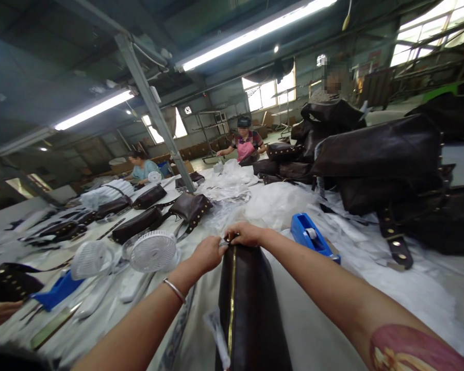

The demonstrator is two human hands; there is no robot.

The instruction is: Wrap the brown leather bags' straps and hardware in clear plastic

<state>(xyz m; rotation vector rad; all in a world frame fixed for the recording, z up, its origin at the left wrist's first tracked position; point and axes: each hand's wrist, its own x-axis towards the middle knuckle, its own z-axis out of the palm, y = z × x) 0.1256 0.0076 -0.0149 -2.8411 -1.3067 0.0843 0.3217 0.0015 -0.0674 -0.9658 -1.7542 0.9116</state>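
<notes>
A dark brown leather bag point(259, 304) with a gold zipper point(232, 293) along its top lies lengthwise before me. At its far end my left hand point(211, 253) and my right hand point(244, 234) meet, fingers closed on the bag's end by the zipper. The exact part pinched between them is small and partly covered by the fingers. A clear plastic wrap point(217, 330) hangs over the zipper's near end. Right of my right forearm stands a blue tape dispenser point(313, 238).
White fans point(153, 251) stand at the left, near a second blue dispenser point(58, 291). Studded brown bags pile up at right point(379, 149) and lie at left point(137, 225). Plastic sheeting point(282, 201) spreads ahead. A metal post point(154, 111) rises beyond. Co-workers sit farther back; another person's hand point(2, 314) shows at far left.
</notes>
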